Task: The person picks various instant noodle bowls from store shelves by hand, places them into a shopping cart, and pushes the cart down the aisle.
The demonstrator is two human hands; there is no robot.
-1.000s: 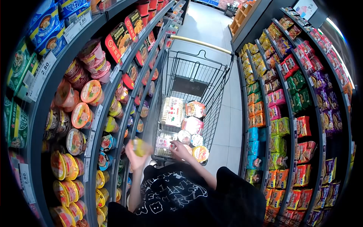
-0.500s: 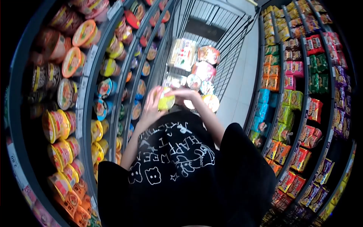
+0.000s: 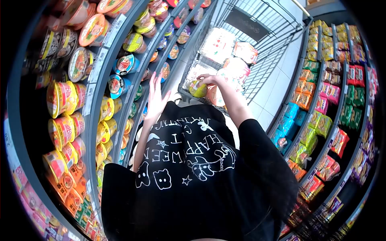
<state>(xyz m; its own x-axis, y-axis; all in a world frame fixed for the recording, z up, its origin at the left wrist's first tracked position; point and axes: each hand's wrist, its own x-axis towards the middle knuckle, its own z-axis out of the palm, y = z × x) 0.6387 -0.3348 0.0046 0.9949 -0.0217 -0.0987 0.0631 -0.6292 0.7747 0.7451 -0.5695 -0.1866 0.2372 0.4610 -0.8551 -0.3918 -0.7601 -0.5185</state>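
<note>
My right hand [image 3: 210,79] holds a yellow-green cup [image 3: 198,88] by its top at the near end of the shopping cart [image 3: 261,78]. Beside that cup lie a clear pack with a white label [image 3: 196,73] and a round orange-lidded tub [image 3: 215,95], partly covered by my right forearm. Farther in are a large white pack [image 3: 218,45], a red and white pack [image 3: 245,52] and more round tubs washed out by glare. My left hand [image 3: 157,96] is raised between the left shelves and the cart, its fingers spread and nothing in it.
Shelves [image 3: 96,90] of stacked instant noodle cups run close along the left. Shelves [image 3: 317,94] of bagged noodles in several colours line the right. Pale floor tiles [image 3: 277,80] show between the cart and the right shelves.
The yellow-green cup went from my left hand, through both hands near my chest, to my right hand at the cart. My left hand has moved away and opened. The view has shifted.
</note>
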